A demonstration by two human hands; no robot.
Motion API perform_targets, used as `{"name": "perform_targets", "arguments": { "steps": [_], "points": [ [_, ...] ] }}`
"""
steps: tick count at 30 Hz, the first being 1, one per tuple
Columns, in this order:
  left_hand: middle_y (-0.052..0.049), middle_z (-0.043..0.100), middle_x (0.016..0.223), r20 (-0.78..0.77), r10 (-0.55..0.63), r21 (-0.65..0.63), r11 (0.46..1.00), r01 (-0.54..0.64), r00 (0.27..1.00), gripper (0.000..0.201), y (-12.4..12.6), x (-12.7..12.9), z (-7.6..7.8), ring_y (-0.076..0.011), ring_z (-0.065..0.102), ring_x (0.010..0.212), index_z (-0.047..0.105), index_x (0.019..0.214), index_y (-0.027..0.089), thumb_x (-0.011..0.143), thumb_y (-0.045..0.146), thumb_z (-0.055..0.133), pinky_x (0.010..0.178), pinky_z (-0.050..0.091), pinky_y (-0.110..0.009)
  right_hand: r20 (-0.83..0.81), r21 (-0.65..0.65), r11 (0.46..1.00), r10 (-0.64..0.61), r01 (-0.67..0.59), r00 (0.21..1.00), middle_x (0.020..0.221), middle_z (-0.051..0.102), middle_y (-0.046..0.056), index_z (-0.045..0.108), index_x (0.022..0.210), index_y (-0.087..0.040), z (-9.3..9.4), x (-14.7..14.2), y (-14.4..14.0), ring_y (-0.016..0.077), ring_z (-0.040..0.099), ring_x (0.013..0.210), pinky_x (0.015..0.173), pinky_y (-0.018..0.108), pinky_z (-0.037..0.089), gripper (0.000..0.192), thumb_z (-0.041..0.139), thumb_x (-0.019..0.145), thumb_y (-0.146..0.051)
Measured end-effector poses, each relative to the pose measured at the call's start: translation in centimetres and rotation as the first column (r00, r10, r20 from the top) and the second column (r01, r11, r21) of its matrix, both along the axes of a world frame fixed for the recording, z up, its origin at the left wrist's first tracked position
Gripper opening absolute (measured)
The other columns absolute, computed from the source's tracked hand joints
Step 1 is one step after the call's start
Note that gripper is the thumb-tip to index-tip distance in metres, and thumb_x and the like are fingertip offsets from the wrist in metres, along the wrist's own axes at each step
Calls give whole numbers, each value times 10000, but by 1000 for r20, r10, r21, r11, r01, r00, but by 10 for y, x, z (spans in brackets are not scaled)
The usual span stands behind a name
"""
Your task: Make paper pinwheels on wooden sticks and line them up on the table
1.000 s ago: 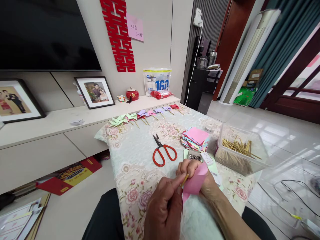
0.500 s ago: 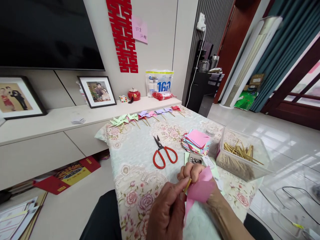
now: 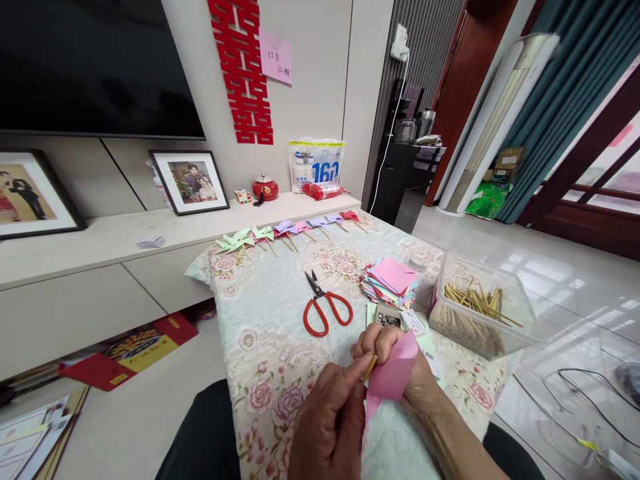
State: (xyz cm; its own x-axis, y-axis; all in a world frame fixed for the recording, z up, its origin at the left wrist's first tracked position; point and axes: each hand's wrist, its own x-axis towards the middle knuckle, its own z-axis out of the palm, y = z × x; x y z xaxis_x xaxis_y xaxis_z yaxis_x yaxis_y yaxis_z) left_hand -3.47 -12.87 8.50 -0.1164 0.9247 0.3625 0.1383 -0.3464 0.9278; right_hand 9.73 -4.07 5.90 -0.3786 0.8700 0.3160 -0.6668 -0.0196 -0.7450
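Very little has moved in this last second. My left hand (image 3: 327,427) has eased a touch lower and leftward, its fingertips holding the wooden stick (image 3: 369,368) at much the same slant. The pink paper (image 3: 390,375) in my right hand (image 3: 395,357) has shifted slightly (its top corner stands a little higher than half a second ago).

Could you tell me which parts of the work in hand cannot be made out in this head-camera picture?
- Stick: only a short tip shows; the left hand covers the rest.
- Pink paper: its fold and how it meets the stick are hidden by both hands.
- Right hand: its palm sits behind the paper.
- Small tin: contents too small to tell.
- Forearms: cut off by the bottom edge.
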Motion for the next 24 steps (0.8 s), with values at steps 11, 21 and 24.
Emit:
{"name": "perform_targets", "arguments": {
  "steps": [11,21,24],
  "points": [
    [8,662,891,-74,4,147,989,7,997,426,4,-4,-7,-115,654,784,621,1287,356,951,120,506,702,528,-197,7,-2,1000,3,-3,1000,767,655,10,755,711,-224,6,-1,-3,180,637,751,763,352,514,76,817,752,-207],
    [2,670,919,-104,1,156,988,16,995,448,1,-2,-2,-107,643,744,625,1296,354,945,100,508,682,525,-201,17,0,1000,-13,13,1000,747,663,-3,752,717,-236,6,-3,-5,166,643,725,792,346,508,101,817,746,-165],
    [-1,675,884,-32,62,107,993,-59,998,370,-2,3,2,-122,643,738,677,1226,332,952,143,514,669,524,-210,7,-13,1000,-15,15,1000,727,657,-7,747,699,-242,6,-4,-5,161,644,700,772,342,518,102,828,740,-195]
  ]
}}
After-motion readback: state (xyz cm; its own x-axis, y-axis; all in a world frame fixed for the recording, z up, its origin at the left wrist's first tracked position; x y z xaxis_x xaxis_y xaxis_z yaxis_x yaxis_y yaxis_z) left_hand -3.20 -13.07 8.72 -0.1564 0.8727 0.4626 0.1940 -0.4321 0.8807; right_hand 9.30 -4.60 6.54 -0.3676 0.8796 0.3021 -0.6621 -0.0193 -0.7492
